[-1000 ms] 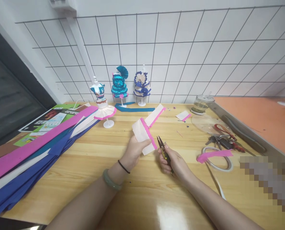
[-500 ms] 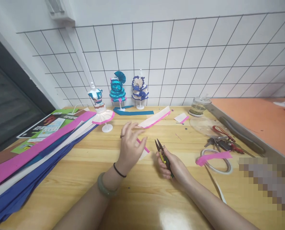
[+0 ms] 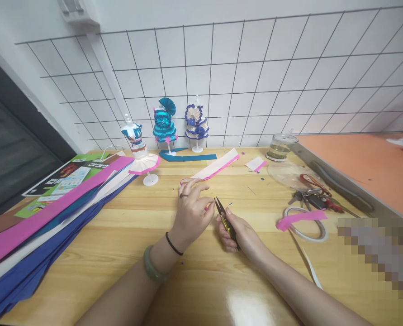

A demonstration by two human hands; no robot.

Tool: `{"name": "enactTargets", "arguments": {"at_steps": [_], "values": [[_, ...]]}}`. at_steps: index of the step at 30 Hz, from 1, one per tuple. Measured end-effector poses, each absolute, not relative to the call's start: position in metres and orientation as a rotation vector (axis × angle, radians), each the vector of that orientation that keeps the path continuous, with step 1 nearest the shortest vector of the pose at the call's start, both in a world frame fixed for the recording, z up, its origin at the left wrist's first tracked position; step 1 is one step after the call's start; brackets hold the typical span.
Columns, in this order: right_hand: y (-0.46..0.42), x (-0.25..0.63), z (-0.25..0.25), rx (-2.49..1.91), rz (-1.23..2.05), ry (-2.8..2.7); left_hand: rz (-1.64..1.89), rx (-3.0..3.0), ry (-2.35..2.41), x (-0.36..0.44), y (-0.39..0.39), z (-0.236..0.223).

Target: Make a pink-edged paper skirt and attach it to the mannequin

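Observation:
My left hand (image 3: pixel 192 209) lies palm down on the wooden table (image 3: pixel 120 240), fingers bent over a small white and pink paper piece (image 3: pixel 206 208) of which only a pink edge shows. My right hand (image 3: pixel 237 233) is closed round small thread snips (image 3: pixel 223 218), blades parted and pointing at that piece. A long white strip with a pink edge (image 3: pixel 212 168) lies just beyond my left fingers.
Long pink, white and blue paper strips (image 3: pixel 45 217) and a leaflet lie at the left. Three small mannequins in paper dresses (image 3: pixel 163 129) stand by the wire grid wall. Right: a glass jar (image 3: pixel 280 147), keys and scissors (image 3: pixel 311 194), a tape ring with pink paper (image 3: pixel 303 219).
My left hand brought the folded white and pink piece down from the air onto the table and now covers it. The long strip dropped flat. My right hand stayed put with the snips.

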State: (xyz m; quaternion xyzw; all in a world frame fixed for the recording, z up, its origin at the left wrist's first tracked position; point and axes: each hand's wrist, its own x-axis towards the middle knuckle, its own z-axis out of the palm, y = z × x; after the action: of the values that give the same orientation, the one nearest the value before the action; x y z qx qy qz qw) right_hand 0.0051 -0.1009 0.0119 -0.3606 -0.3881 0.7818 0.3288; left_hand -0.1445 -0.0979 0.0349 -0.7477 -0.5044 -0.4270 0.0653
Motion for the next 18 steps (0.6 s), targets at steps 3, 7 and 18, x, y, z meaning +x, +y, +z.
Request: {"name": "enactTargets", "arguments": {"at_steps": [3,7,18], "values": [[-0.101,0.005,0.013,-0.964,2.057,-1.003,-1.301,-2.264,-1.527,-0.145,-0.097,0.035],[-0.101,0.006,0.015,-0.954,2.077,-0.948,-1.355,-2.224,-1.574,-0.15,-0.094,0.032],[-0.086,0.017,0.025,-1.184,1.36,-1.244,-1.583,-2.383,-1.686,-0.144,-0.094,0.026]]}}
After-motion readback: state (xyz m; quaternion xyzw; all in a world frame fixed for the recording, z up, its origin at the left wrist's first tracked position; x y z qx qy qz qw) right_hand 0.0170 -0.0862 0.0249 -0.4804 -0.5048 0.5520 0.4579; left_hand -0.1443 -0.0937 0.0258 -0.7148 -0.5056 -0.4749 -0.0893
